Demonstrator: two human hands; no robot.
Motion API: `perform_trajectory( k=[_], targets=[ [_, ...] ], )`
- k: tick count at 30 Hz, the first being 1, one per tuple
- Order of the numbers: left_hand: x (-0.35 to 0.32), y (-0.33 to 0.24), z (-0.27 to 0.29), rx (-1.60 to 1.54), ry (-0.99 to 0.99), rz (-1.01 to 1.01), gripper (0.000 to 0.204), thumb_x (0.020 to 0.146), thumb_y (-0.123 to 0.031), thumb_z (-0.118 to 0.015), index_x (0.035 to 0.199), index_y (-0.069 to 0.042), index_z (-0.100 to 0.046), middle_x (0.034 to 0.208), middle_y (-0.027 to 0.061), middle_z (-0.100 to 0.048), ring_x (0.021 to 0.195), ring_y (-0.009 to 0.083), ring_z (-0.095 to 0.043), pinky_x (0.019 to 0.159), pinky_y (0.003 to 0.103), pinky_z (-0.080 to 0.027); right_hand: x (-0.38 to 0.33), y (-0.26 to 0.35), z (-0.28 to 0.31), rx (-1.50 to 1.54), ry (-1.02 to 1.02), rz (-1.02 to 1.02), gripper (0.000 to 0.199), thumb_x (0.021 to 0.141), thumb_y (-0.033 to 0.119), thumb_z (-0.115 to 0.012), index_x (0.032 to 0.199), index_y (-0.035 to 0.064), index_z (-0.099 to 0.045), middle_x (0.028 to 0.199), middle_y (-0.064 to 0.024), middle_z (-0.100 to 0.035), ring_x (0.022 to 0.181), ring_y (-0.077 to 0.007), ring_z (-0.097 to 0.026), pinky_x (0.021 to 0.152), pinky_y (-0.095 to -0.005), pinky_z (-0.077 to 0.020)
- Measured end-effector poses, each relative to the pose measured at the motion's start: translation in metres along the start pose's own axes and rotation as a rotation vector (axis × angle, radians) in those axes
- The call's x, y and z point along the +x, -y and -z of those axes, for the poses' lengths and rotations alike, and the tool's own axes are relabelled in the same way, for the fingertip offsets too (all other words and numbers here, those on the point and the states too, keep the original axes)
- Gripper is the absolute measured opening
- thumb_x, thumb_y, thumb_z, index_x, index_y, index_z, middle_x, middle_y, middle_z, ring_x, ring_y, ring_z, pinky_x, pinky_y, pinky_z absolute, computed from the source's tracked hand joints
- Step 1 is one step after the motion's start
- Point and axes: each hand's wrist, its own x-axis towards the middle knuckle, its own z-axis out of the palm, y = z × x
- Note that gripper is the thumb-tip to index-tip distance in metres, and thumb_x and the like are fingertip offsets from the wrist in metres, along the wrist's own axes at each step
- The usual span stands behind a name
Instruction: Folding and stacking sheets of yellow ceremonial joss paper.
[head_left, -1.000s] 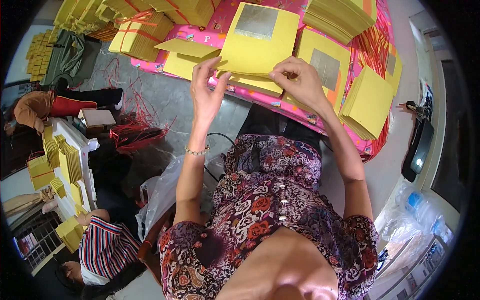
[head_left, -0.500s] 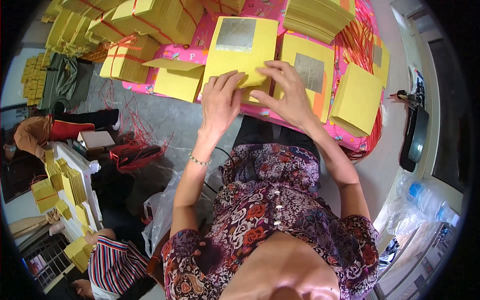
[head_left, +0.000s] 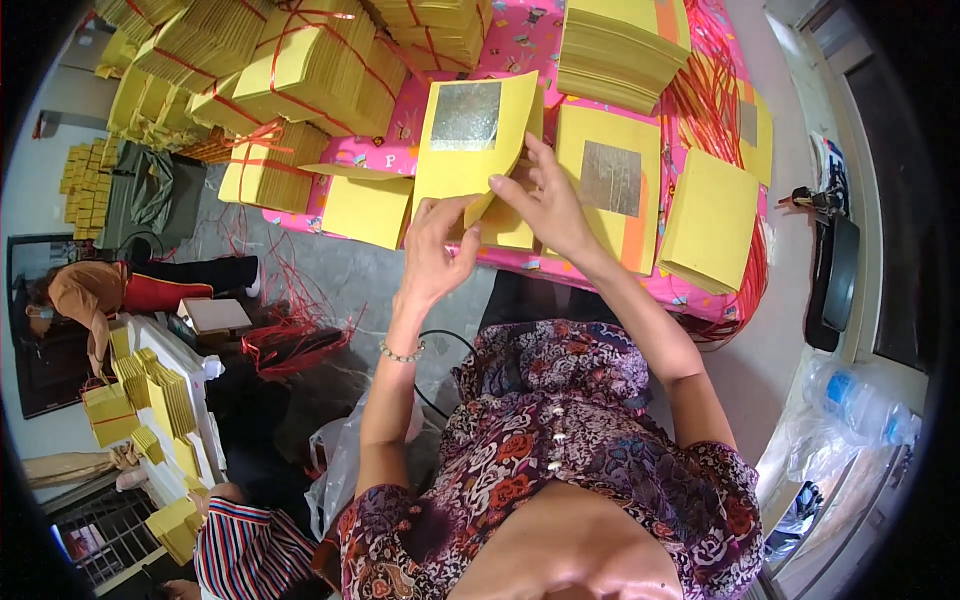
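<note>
A yellow paper sheet with a silver foil square (head_left: 467, 120) lies on a low stack of like paper at the table's near side. Its near right edge is lifted and curls up. My right hand (head_left: 550, 205) pinches that raised edge between thumb and fingers. At the near left corner, my left hand (head_left: 437, 258) has its fingers curled on the sheet, the thumb just below the edge. Right of it lies another yellow stack with a silver square (head_left: 612, 180) and an orange strip. A plain yellow sheet (head_left: 365, 212) lies to the left.
Tied bundles of yellow paper (head_left: 290, 75) crowd the far left of the pink-covered table (head_left: 360, 155). Red strands (head_left: 705, 100) hang along the right. A plain yellow stack (head_left: 710, 220) sits near the right edge. Two other people work at a white table (head_left: 205, 410) on the left.
The sheet's near right edge has been lifted and curled up by my right hand. My left hand has slid below the sheet's near corner. The whole view has shifted slightly.
</note>
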Motion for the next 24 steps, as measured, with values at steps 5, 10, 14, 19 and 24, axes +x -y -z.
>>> perform_trajectory(
  k=[5,10,14,19,24],
  targets=[
    [0.007,-0.008,0.005,0.085,0.104,-0.213,0.039,0.073,-0.009,-0.06,0.112,-0.002,-0.06,0.105,0.0144,-0.063,0.088,0.0319,-0.056,0.079,0.037,-0.047,0.002,-0.008,0.001,-0.27,-0.024,0.155,0.077,0.083,0.027,-0.069,0.139,-0.0051,-0.027,0.13,-0.0228,-0.043,0.124,-0.0307,-0.044,0.101,-0.0394,-0.0377],
    [0.011,0.01,0.004,-0.119,0.199,0.089,0.037,0.079,-0.013,-0.06,0.114,-0.002,-0.059,0.101,0.0139,-0.063,0.088,0.0251,-0.06,0.076,0.033,-0.049,-0.007,0.009,-0.002,-0.564,0.07,0.192,0.075,0.082,0.026,-0.066,0.141,-0.0008,-0.028,0.129,-0.021,-0.041,0.12,-0.0362,-0.045,0.099,-0.0408,-0.0386],
    [0.024,0.012,-0.011,-0.538,0.036,0.346,0.032,0.092,-0.019,-0.056,0.118,0.0,-0.055,0.092,0.0062,-0.062,0.076,0.0124,-0.06,0.067,0.024,-0.049,-0.012,0.012,-0.008,-0.713,0.101,0.26,0.076,0.078,0.021,-0.066,0.142,0.003,-0.028,0.128,-0.0197,-0.04,0.118,-0.0367,-0.044,0.098,-0.0432,-0.0399],
    [0.033,0.004,-0.021,-0.755,-0.01,0.439,0.036,0.089,-0.012,-0.063,0.119,0.003,-0.051,0.089,0.0054,-0.063,0.073,0.007,-0.059,0.061,0.019,-0.048,-0.015,0.01,-0.008,-0.765,0.115,0.246,0.078,0.076,0.019,-0.067,0.142,0.005,-0.029,0.129,-0.0191,-0.039,0.119,-0.0368,-0.044,0.098,-0.0439,-0.0402],
    [0.032,0.008,-0.026,-0.861,-0.001,0.492,0.031,0.086,-0.009,-0.066,0.114,0.003,-0.056,0.079,0.0025,-0.063,0.067,0.0051,-0.058,0.058,0.018,-0.047,-0.016,0.007,-0.001,-0.629,0.118,0.242,0.073,0.077,0.022,-0.069,0.139,0.0028,-0.035,0.133,-0.0186,-0.039,0.123,-0.0338,-0.043,0.098,-0.0412,-0.0407]
  ],
)
